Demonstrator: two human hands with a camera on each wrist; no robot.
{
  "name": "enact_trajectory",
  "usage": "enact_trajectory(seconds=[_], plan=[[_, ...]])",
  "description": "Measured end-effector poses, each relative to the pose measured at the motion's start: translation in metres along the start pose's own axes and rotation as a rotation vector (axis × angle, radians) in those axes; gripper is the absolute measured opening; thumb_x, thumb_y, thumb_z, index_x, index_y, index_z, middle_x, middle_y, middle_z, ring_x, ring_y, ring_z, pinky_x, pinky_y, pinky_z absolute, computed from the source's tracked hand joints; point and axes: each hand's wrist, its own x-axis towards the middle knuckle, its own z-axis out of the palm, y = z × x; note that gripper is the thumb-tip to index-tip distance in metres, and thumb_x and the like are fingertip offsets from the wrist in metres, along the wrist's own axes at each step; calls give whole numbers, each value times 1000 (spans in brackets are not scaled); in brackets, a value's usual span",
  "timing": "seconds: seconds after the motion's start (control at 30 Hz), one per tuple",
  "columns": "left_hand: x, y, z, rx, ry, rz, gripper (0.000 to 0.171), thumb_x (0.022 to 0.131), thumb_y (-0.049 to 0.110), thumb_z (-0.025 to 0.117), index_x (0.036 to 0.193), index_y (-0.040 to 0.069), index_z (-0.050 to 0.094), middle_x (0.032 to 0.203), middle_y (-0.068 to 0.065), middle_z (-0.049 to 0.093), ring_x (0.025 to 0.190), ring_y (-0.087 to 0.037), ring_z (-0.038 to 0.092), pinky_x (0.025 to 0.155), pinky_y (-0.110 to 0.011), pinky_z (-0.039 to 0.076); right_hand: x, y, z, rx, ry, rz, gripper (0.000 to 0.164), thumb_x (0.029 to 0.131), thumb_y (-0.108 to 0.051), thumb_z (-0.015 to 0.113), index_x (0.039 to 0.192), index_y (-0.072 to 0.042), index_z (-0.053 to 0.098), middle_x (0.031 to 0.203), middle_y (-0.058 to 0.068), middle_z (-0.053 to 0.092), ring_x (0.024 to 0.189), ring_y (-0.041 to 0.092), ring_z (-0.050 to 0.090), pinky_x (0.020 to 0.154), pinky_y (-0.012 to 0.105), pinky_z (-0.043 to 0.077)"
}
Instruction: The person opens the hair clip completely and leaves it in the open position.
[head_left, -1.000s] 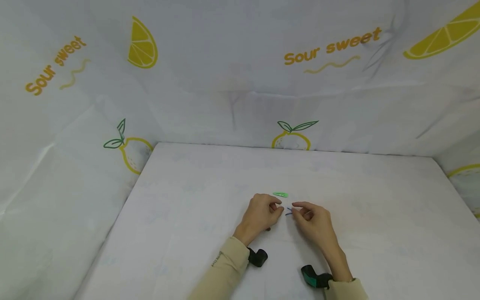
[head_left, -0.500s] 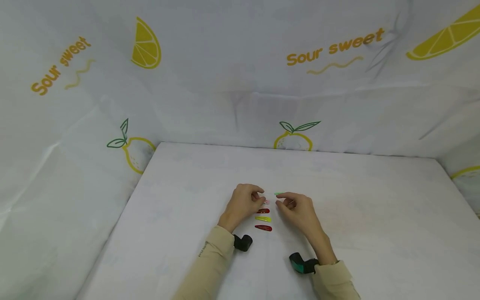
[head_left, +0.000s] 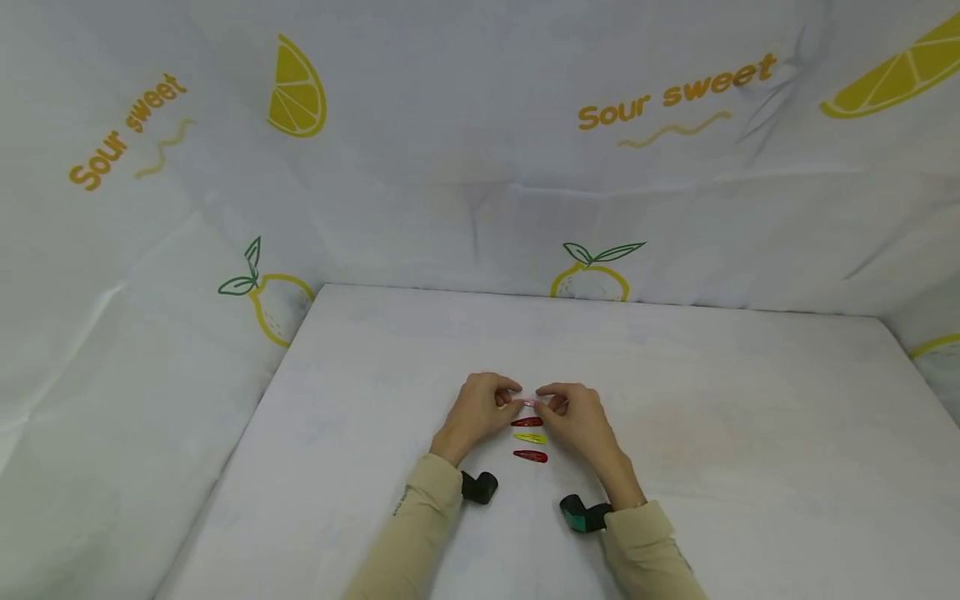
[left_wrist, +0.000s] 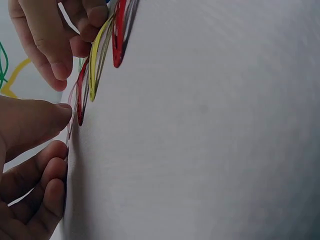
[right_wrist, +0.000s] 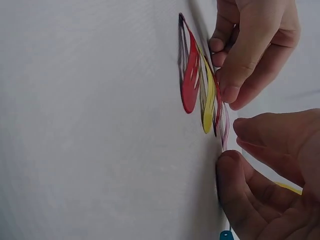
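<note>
In the head view, a small pink hair clip lies between the two hands, with a thumb tip at each end of it. My left hand is at its left end, thumb and forefinger apart. At the right end, the right hand likewise shows a gap between thumb and forefinger. Nearer to me, a red hair clip, a yellow hair clip and another red hair clip form a column. The right wrist view shows the end of a blue hair clip below the right fingers, mostly hidden.
The clips lie on a white-covered table. A pale sheet printed with lemons and lettering stands behind it. Black wrist devices sit below the left hand and the right hand.
Both hands have shifted left, the right one closing in on the pink clip. The red and yellow clips have come into view, while the green clip has passed behind the right hand.
</note>
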Motion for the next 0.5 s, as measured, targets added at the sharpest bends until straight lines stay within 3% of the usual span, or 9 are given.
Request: enact_trajectory(seconds=[0.5], plan=[[-3,-5,7,25,15,53,15,88,12,77,101,5,81,81,-3,69,74,-10,53,69,-18,41,2,1,9,-65,14,-24,23,90,-8,74,110,1,77,67,6,60,58,12,49,52,21,37]])
